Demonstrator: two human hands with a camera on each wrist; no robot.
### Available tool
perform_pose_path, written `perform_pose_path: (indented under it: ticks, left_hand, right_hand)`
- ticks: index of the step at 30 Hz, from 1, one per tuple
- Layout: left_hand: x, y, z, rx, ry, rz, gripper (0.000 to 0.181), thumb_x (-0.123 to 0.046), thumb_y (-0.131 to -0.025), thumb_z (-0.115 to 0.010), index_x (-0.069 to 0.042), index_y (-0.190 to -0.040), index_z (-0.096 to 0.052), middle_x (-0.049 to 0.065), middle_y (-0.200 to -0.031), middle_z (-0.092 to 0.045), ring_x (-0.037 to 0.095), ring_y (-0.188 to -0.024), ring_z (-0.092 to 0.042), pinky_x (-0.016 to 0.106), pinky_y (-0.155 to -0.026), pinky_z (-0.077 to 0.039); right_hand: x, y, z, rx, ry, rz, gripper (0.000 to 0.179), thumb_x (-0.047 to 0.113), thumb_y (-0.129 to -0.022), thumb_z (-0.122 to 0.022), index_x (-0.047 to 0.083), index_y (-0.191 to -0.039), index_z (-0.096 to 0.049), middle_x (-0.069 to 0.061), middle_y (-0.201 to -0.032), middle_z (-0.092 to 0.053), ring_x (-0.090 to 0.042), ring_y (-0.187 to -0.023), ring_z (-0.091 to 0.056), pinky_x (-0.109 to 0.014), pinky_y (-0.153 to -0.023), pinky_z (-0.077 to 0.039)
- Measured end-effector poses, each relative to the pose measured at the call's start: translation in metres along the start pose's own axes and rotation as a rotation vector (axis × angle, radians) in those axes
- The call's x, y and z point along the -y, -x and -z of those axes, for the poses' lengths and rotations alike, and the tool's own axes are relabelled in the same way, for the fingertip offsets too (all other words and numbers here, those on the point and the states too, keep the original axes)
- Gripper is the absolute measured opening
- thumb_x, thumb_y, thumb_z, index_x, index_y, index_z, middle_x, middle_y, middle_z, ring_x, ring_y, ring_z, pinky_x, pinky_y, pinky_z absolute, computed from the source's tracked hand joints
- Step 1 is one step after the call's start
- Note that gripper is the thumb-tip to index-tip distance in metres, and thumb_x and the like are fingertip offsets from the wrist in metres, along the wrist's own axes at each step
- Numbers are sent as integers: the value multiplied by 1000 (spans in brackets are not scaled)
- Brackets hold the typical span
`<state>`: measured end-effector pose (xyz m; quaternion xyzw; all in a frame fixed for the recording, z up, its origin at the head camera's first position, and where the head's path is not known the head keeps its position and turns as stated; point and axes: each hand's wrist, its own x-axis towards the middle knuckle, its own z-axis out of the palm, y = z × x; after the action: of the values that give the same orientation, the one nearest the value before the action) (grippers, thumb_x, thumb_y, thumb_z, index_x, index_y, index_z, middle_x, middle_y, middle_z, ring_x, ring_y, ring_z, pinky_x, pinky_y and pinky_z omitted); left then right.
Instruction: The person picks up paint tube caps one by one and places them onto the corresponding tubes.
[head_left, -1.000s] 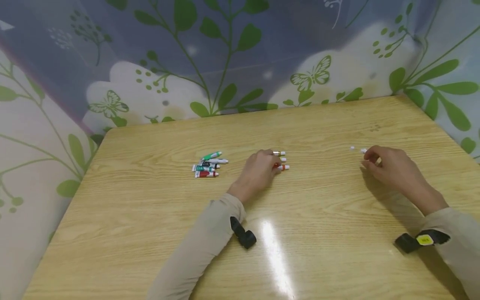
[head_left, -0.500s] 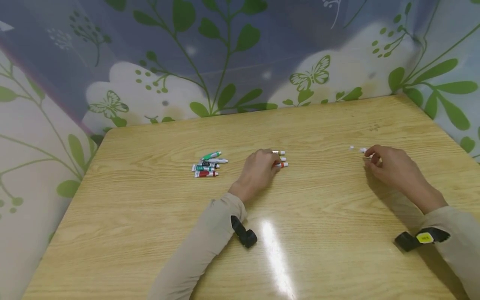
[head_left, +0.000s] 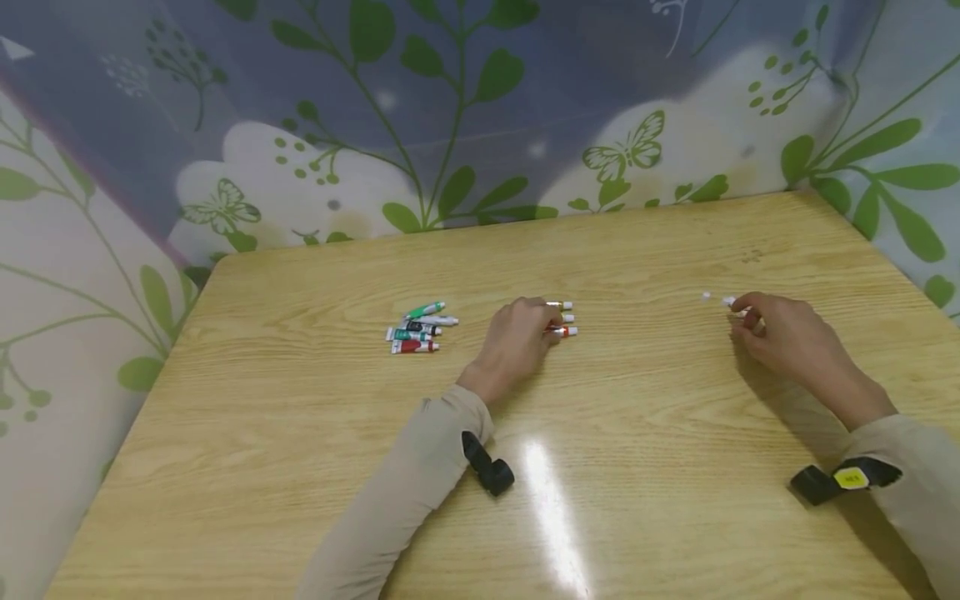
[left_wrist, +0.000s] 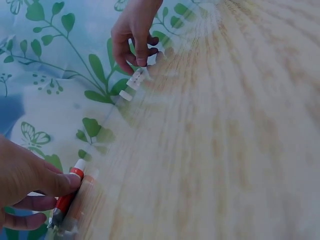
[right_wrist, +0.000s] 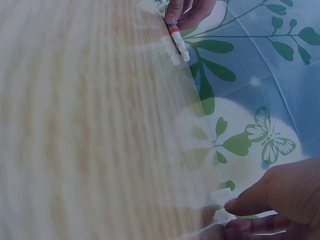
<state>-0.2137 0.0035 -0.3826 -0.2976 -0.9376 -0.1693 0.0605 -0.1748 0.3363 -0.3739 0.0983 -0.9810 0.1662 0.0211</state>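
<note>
In the head view my left hand [head_left: 516, 340] lies over the right-hand row of small paint tubes. Its thumb and fingers pinch the tube with the red body [left_wrist: 65, 201], whose white cap points right. Beside it, two more tubes show their white caps [head_left: 567, 306], their other ends hidden by the hand. On the right side of the table my right hand [head_left: 787, 333] pinches a small white piece [right_wrist: 223, 216] between thumb and fingers. Another white piece [head_left: 728, 301] sits right at its fingertips, and a loose one [head_left: 706, 295] lies slightly farther left.
Left of my left hand lies a loose cluster of several paint tubes, among them a green one [head_left: 425, 310] and a dark red one [head_left: 415, 347]. The wooden table [head_left: 637, 417] meets a leaf-patterned cloth [head_left: 465, 125] along its back edge.
The red tube in my left hand has shifted slightly back, closer to its neighbours. My right hand's fingers have closed in slightly around the white piece.
</note>
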Motion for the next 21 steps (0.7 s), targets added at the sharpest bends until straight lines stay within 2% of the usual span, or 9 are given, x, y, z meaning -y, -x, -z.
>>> perform_pose_path:
  ticks: [5,9,14,21]
  left_hand:
    - [2,2,5,-10,40,-1,17,-22,-91,-69,-11,-102,-74,1,-93,-68,16,-88,-62,32,-80,-50]
    - [12,11,19,-46,96,8,21,-24,-92,-68,-8,-103,-73,3,-98,-69,19,-93,-63,33,-82,-51]
    - [35,31,40,-86,76,27,17,-19,-91,-69,-5,-99,-74,7,-98,-70,22,-92,-64,33,-77,-53]
    - [74,64,59,-81,36,69,13,-14,-90,-70,-3,-95,-74,10,-95,-70,24,-87,-65,33,-71,-54]
  right_hand:
    - [-1,0,0,9,0,-13,35,5,-88,-61,-13,-118,-53,-25,-93,-65,-33,-75,-63,-40,-53,-47]
    - [0,-1,-1,17,6,-5,34,7,-90,-62,-13,-116,-55,-23,-92,-66,-34,-75,-63,-43,-56,-48]
    - [0,-2,-1,7,6,-10,31,9,-90,-61,-9,-115,-56,-20,-89,-66,-35,-75,-63,-45,-55,-48]
    - [-3,1,2,8,23,-21,27,9,-90,-60,-9,-110,-58,-23,-89,-66,-37,-75,-63,-48,-55,-48]
